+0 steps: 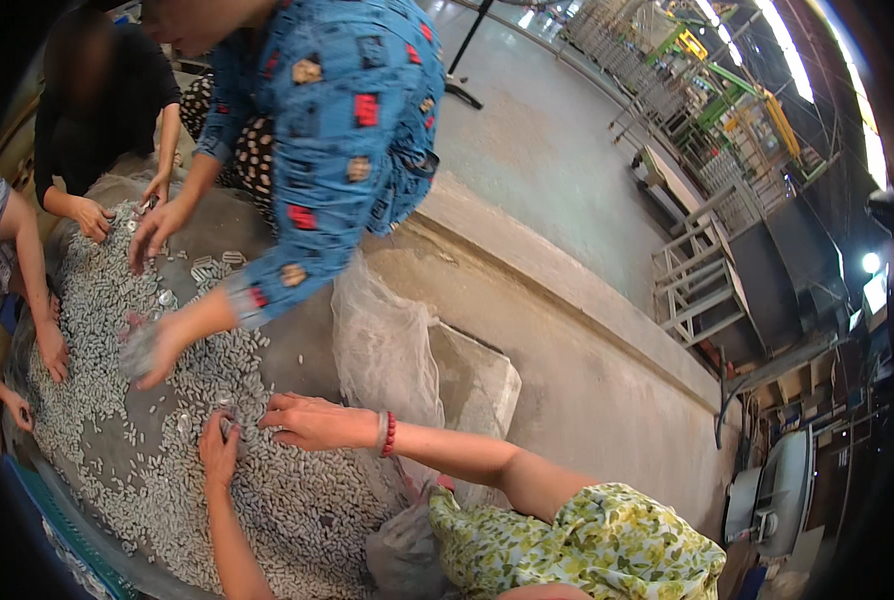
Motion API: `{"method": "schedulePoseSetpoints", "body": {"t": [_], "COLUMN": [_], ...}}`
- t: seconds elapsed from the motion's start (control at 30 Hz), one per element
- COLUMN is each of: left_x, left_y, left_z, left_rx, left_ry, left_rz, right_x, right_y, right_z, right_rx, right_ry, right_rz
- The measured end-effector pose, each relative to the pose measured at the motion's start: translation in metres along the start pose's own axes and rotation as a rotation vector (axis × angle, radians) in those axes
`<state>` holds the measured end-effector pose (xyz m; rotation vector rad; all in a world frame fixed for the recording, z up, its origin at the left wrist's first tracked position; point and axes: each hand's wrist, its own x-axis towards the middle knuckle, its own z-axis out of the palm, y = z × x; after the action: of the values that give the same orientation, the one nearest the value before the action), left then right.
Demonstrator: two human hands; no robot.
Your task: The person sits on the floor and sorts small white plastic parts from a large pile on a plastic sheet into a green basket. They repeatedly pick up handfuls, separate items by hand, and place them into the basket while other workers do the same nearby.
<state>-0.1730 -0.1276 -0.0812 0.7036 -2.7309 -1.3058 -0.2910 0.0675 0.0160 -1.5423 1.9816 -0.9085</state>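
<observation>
A wide pile of small grey oblong pieces covers the work surface, and both my hands are over it. My left hand is closed in a pinch on a small dark grey piece, whose exact kind I cannot make out. To its right, my right hand, with a red bead bracelet at the wrist, hangs low over the pieces. Its fingers reach out toward the left hand, and nothing shows in them. Near my left hand, a small clear shiny item lies among the pieces.
Across the pile a person in a blue patterned shirt leans in, one hand gloved. A person in black and other workers' hands are at the left. Clear plastic sheeting and a pale block stand right.
</observation>
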Motion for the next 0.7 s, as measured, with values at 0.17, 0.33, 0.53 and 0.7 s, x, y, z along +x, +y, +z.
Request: {"method": "schedulePoseSetpoints", "body": {"t": [0.17, 0.33, 0.53, 0.7], "left_x": [-0.064, -0.126, -0.144, -0.134], "left_y": [0.02, 0.026, 0.017, 0.008], "left_z": [0.026, 0.025, 0.035, 0.002], "left_rx": [0.174, 0.267, 0.141, -0.05], "left_ry": [0.013, -0.219, -0.093, 0.126], "left_rz": [0.326, 0.233, 0.095, -0.003], "right_x": [-0.007, -0.005, -0.027, -0.034], "right_y": [-0.018, -0.016, 0.019, -0.005], "right_z": [0.021, 0.055, 0.133, 0.121], "right_rx": [0.075, 0.0, -0.62, -0.719], "right_ry": [-0.122, -0.234, 0.047, 0.006], "right_rz": [0.035, 0.001, -0.038, -0.181]}}
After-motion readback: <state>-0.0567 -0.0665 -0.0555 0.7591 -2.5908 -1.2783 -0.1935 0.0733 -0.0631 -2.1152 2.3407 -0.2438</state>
